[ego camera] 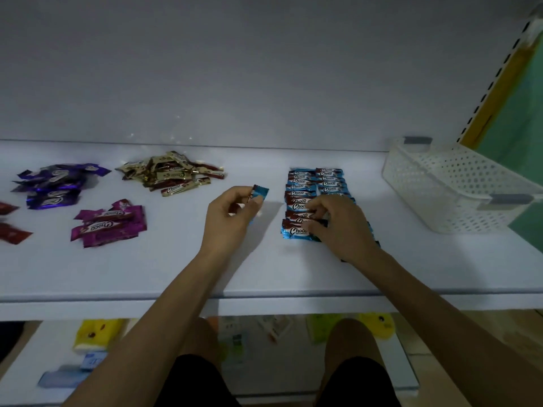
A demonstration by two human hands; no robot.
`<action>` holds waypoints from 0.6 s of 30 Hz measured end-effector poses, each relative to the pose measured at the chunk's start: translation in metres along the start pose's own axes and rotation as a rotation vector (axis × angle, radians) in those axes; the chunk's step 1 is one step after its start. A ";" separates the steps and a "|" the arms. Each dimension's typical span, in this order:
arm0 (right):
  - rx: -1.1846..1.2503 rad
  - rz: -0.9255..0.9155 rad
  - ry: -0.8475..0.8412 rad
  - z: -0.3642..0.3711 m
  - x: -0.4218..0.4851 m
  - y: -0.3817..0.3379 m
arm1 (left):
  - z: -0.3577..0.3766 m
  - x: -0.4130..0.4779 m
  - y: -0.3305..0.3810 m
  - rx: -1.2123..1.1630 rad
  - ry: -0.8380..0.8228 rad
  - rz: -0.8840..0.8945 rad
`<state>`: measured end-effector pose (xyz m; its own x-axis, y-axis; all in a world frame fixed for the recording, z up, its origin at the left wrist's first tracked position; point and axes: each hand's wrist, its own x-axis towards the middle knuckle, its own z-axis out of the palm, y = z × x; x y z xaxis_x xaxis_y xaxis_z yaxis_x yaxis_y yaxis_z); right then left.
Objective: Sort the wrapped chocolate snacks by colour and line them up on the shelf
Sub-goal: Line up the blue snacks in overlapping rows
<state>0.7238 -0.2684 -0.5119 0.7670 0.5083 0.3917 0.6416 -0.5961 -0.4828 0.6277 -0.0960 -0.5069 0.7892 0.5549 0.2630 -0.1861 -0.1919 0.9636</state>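
On the white shelf blue-wrapped Choco snacks lie in two neat columns. My right hand rests on the near end of those columns, its fingers curled on a blue snack there. My left hand pinches one loose blue snack held upright, just left of the columns. Further left lie loose heaps: gold snacks, magenta snacks, dark purple snacks and red snacks at the frame's left edge.
A white perforated plastic basket stands tilted at the shelf's right end. The shelf's back wall rises behind the snacks. Below the front edge a lower shelf holds yellow, green and blue packets. My knees show at the bottom.
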 end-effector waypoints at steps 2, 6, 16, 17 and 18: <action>0.199 -0.019 0.027 -0.003 -0.002 -0.011 | 0.003 -0.004 0.004 -0.152 0.037 -0.117; 0.634 0.098 -0.109 -0.011 -0.007 -0.034 | 0.009 -0.014 0.014 -0.356 0.002 -0.309; 1.166 0.453 -0.612 -0.028 -0.017 -0.035 | 0.000 -0.039 0.007 0.700 0.035 1.149; 1.214 0.436 -0.607 -0.029 -0.017 -0.035 | -0.002 -0.041 0.006 0.807 0.022 1.203; 1.237 0.411 -0.593 -0.030 -0.017 -0.035 | -0.004 -0.044 0.006 0.875 0.035 1.217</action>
<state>0.6885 -0.2750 -0.4783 0.5764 0.7991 -0.1708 -0.2799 -0.0033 -0.9600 0.5898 -0.1181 -0.5121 0.3970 -0.2797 0.8742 -0.2919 -0.9415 -0.1686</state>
